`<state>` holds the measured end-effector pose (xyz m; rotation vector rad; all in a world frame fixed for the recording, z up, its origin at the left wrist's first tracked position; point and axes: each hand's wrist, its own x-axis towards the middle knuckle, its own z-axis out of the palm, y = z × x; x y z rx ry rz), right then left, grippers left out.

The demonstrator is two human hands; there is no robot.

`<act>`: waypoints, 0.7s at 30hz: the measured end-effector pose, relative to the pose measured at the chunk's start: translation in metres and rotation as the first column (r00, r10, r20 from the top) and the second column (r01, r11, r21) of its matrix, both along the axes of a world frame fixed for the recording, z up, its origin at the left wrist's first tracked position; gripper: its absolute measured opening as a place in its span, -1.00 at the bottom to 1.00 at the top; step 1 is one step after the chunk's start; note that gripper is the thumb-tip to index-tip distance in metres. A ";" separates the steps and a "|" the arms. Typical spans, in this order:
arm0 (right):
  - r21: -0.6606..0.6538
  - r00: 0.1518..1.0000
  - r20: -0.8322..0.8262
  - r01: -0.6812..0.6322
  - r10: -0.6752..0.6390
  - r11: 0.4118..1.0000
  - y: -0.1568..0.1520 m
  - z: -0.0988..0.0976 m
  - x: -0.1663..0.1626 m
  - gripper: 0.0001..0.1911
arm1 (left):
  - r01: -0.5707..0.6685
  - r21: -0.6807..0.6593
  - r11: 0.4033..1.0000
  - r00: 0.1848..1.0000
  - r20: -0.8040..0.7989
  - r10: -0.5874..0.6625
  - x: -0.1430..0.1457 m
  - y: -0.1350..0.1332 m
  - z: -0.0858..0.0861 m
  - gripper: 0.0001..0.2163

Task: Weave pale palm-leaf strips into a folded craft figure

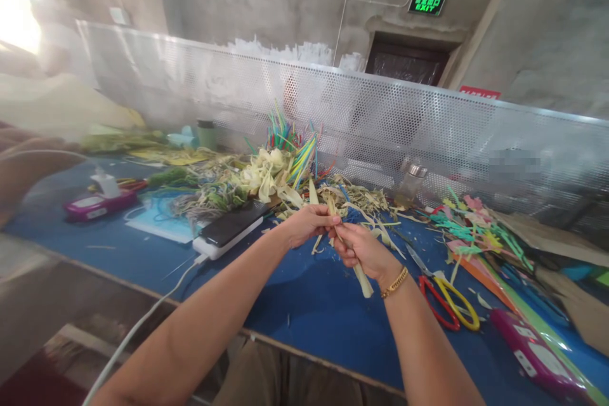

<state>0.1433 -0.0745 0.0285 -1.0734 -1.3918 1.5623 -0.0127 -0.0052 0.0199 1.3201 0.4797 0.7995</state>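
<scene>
Left hand [308,226] and right hand [364,248]: fingers of both pinch pale husk strip [363,282], left of scissors [436,279]. Probably mid-shaping; next move calls for steady hold.

Wall sign [427,4]: "EXIT", seemingly "安全出口" above.

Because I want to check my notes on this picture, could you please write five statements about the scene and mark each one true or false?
1. The left hand and the right hand both hold a pale strip. True.
2. The scissors are in the left hand. False: the scissors lie on the blue table.
3. A gold-coloured bracelet is on the right wrist. True.
4. The black phone stands upright. False: the black phone lies flat.
5. The exit sign has green lettering. True.
</scene>
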 end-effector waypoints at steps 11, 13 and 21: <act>0.585 0.794 0.479 0.028 -0.373 0.811 0.012 -0.012 0.004 -0.68 | -0.073 0.037 0.997 0.997 -0.003 0.073 0.005 0.005 -0.009 -0.69; 0.624 0.742 0.523 0.002 -0.419 0.782 0.011 -0.009 0.006 -0.67 | -0.084 0.053 0.995 0.996 -0.020 0.085 0.001 0.006 -0.006 -0.68; 0.618 0.352 0.769 -0.191 -0.534 0.763 -0.001 0.015 0.007 -0.70 | -0.377 0.798 0.470 0.774 -0.007 0.633 -0.031 -0.016 0.056 -0.55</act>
